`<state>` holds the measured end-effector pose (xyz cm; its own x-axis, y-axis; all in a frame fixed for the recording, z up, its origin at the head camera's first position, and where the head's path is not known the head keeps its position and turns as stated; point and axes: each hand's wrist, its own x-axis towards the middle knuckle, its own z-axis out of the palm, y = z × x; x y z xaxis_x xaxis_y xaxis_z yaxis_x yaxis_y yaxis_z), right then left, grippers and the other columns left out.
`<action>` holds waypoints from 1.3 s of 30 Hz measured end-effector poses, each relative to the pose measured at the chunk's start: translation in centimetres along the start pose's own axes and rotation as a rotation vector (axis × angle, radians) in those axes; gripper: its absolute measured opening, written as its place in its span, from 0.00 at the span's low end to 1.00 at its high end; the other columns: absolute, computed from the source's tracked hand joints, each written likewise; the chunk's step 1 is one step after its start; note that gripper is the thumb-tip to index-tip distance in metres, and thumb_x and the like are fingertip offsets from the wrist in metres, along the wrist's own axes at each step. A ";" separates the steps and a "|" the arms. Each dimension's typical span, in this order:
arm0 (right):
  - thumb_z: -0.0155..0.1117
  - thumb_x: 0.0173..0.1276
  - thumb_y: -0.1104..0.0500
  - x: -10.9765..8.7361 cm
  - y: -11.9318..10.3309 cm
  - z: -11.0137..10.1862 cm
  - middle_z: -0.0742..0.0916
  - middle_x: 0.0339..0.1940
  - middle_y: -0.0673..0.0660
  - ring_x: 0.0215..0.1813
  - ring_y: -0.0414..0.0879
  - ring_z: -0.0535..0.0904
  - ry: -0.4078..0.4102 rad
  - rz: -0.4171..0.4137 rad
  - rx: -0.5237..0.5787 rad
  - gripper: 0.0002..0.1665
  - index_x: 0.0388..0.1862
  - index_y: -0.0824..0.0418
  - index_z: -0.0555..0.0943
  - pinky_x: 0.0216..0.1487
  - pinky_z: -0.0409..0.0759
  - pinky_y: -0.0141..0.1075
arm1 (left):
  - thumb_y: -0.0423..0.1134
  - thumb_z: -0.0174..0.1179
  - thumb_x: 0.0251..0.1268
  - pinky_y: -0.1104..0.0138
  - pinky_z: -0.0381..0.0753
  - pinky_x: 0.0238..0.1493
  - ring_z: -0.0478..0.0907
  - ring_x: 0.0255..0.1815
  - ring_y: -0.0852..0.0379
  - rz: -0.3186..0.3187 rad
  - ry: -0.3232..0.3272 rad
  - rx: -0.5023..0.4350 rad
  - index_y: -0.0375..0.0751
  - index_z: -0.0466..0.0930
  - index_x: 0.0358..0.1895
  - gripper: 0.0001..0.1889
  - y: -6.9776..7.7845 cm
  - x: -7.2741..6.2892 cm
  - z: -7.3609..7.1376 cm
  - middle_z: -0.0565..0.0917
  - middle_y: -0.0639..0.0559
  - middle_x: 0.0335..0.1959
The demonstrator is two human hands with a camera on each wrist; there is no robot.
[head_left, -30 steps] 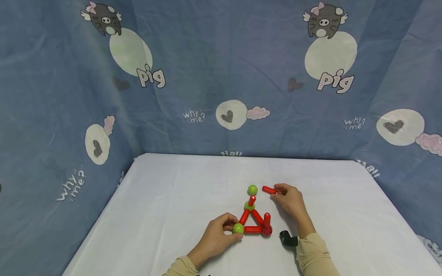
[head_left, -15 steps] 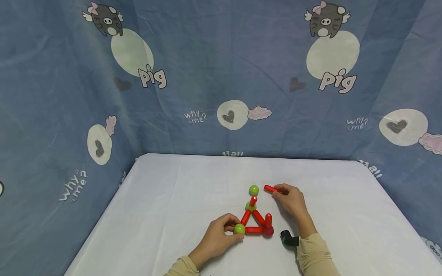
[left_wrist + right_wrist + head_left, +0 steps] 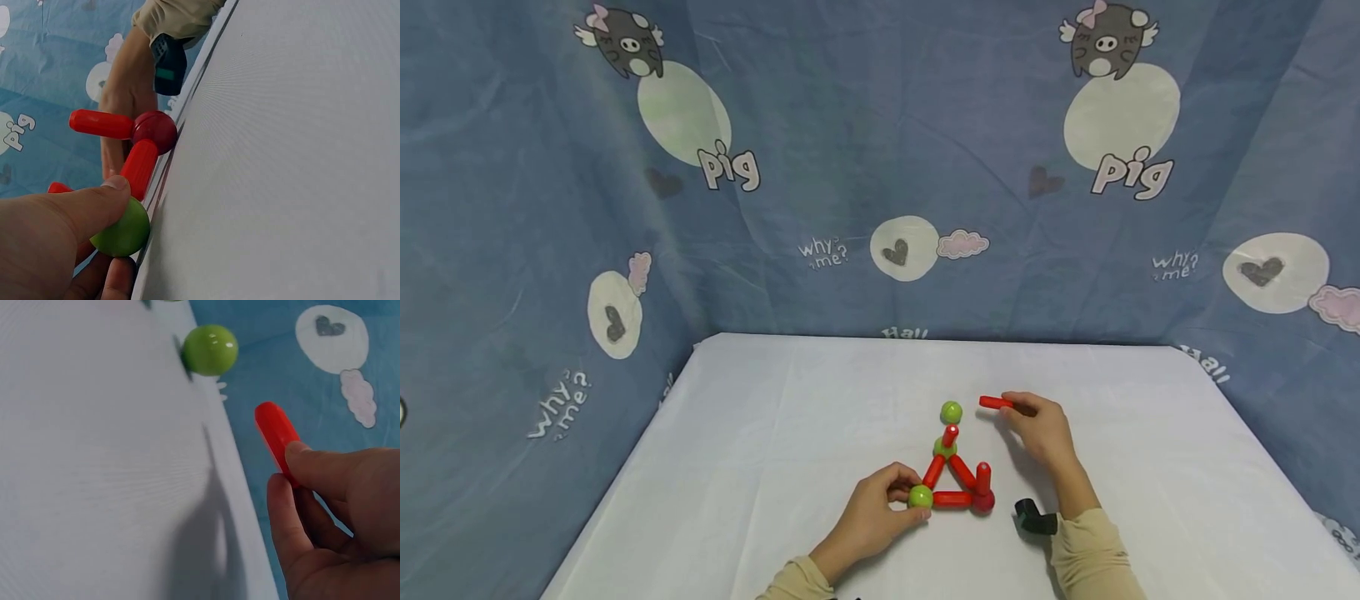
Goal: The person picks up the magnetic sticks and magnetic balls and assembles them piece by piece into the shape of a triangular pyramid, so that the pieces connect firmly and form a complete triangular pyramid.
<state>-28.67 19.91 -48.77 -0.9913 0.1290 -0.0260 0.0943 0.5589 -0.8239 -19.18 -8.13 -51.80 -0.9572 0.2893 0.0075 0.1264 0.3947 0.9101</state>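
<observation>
A triangle of red rods (image 3: 952, 499) and balls lies on the table, with green balls at its left and far corners and a red ball (image 3: 982, 501) at the right. Short red rods stand up from the far green ball (image 3: 945, 448) and from the red ball. My left hand (image 3: 878, 510) pinches the left green ball (image 3: 128, 232) between thumb and fingers. Above the table, my right hand (image 3: 1040, 429) pinches one end of a loose red rod (image 3: 275, 433), its other end pointing left. A separate green ball (image 3: 951, 412) sits behind the triangle, apart from the right hand.
White cloth covers the table (image 3: 820, 400). A patterned blue curtain (image 3: 820, 167) hangs behind and around it. A dark wrist device (image 3: 1036, 518) is on the right forearm, right of the triangle.
My right hand, with the red rod, has moved slightly right and away from the loose green ball, and the rod has turned nearer level. The left hand stays on its green ball.
</observation>
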 end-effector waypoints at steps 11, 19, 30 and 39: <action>0.67 0.73 0.53 -0.4 -1.4 -1.5 0.87 0.59 0.61 0.60 0.54 0.82 -0.001 -0.036 0.067 0.22 0.64 0.57 0.82 0.56 0.78 0.36 | 0.41 0.78 0.55 0.74 0.83 0.48 0.82 0.44 0.65 0.005 0.005 0.008 0.48 0.81 0.47 0.18 -0.1 0.0 0.0 0.85 0.55 0.44; 0.67 0.73 0.52 -1.1 -2.9 -2.1 0.87 0.59 0.60 0.58 0.52 0.82 0.004 -0.027 0.104 0.20 0.62 0.55 0.83 0.52 0.79 0.32 | 0.41 0.78 0.55 0.74 0.83 0.47 0.83 0.44 0.65 -0.001 -0.002 0.003 0.49 0.82 0.47 0.18 -0.2 0.2 0.0 0.85 0.55 0.45; 0.66 0.74 0.51 -2.2 -4.7 -2.9 0.87 0.60 0.59 0.60 0.52 0.82 0.011 -0.051 0.110 0.21 0.63 0.54 0.83 0.59 0.82 0.40 | 0.41 0.78 0.55 0.74 0.83 0.47 0.83 0.44 0.65 -0.007 -0.001 0.013 0.49 0.81 0.47 0.18 -0.1 0.1 -0.1 0.85 0.56 0.45; 0.66 0.74 0.53 -2.8 -5.6 -3.3 0.87 0.61 0.58 0.60 0.52 0.82 0.021 -0.079 0.120 0.21 0.64 0.54 0.83 0.50 0.78 0.24 | 0.41 0.78 0.55 0.74 0.83 0.47 0.83 0.43 0.65 -0.010 -0.002 0.011 0.49 0.81 0.47 0.18 -0.1 0.1 0.0 0.85 0.56 0.45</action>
<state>-26.10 19.11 -42.23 -0.9929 0.1064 0.0524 0.0032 0.4657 -0.8849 -19.26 -8.18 -51.84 -0.9578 0.2875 -0.0021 0.1201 0.4068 0.9056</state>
